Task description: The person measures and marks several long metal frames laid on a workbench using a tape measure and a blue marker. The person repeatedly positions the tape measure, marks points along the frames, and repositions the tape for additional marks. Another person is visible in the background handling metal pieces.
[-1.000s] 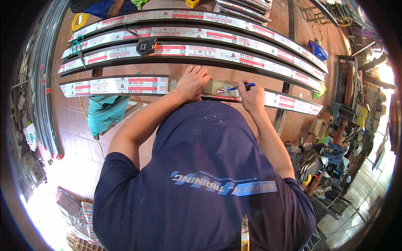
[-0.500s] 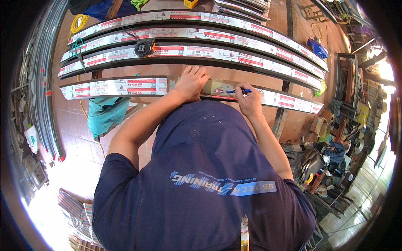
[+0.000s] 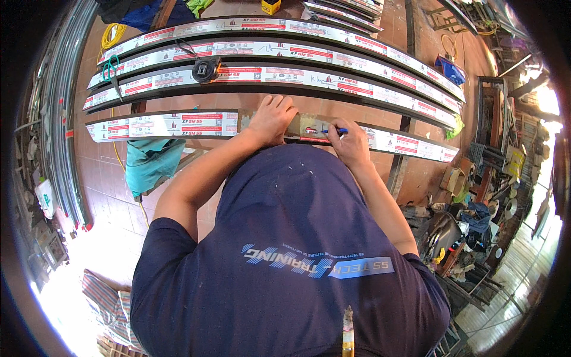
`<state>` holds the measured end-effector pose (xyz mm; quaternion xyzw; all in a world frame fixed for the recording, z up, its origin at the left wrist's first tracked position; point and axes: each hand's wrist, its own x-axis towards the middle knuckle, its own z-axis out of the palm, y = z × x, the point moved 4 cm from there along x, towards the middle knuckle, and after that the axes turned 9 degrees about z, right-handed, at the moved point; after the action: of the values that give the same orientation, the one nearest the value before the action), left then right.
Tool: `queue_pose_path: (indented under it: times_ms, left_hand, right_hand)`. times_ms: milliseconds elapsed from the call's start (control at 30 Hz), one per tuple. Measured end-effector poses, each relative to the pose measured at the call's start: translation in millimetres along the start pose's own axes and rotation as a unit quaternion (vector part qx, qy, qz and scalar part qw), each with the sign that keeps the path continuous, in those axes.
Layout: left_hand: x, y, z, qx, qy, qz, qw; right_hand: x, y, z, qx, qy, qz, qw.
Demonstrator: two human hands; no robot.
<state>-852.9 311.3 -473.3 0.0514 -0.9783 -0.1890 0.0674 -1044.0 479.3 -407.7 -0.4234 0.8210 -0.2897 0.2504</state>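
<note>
My left hand (image 3: pixel 272 121) is closed over a flat brownish plate (image 3: pixel 290 125) and the profile bar under it, its fingers reaching over the far edge. The plate lies along the nearest bar (image 3: pixel 206 123), a long profile with white and red film. Through a small opening near the plate's right end, the red and white film shows. A blue pen (image 3: pixel 342 131) is pinched in my right hand (image 3: pixel 352 144), its tip pointing left toward that opening. Whether the tip touches is too small to tell.
Three more film-covered bars (image 3: pixel 285 74) lie beyond, parallel. On them rest a black tape measure (image 3: pixel 206 69) and green-handled scissors (image 3: pixel 111 74). A teal cloth (image 3: pixel 153 163) hangs under the near bar's left part. Clutter (image 3: pixel 455 229) stands at right.
My right hand has shifted slightly left and turned, with the pen now more covered by its fingers. The left hand stays in place on the plate.
</note>
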Motion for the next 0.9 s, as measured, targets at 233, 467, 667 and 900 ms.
queue_pose_path:
  times_ms: [233,467,667,900]
  left_hand:
    - [-1,0,1,-0.001,-0.001,-0.006,1.0]
    - [-1,4,-2,0.002,0.002,-0.018,1.0]
    - [-2,4,-3,0.011,0.0,-0.018,1.0]
    - [-3,3,1,0.013,0.026,-0.017,0.999]
  right_hand:
    - [3,-3,1,-0.012,-0.004,-0.011,1.0]
    - [4,7,14,0.097,-0.017,0.025,0.995]
    - [11,13,45,0.188,0.0,0.033,0.982]
    - [3,13,33,-0.13,-0.069,-0.116,0.982]
